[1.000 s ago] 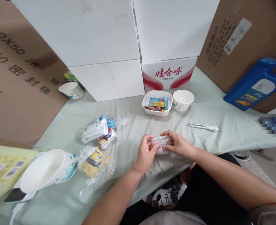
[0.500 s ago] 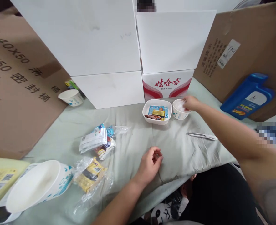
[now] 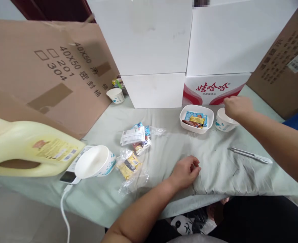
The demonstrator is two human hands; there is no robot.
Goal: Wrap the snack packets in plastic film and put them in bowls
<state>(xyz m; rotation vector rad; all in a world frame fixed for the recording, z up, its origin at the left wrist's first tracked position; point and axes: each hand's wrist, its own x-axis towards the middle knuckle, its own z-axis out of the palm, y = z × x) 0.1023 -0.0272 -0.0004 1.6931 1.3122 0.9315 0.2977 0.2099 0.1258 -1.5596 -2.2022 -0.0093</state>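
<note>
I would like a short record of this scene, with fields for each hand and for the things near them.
Left hand: rests loosely curled on the green cloth, holds nothing
Right hand: over the paper cup; whether it holds something cannot be seen
Beside the cup: white dish with snack packets
Near the right forearm: white pen-shaped tool
Left of the left hand: noodle pack, sachets, white bowl

Three paper bowls, one white dish, two hands, one yellow jug, one pen and several packets are counted.
</note>
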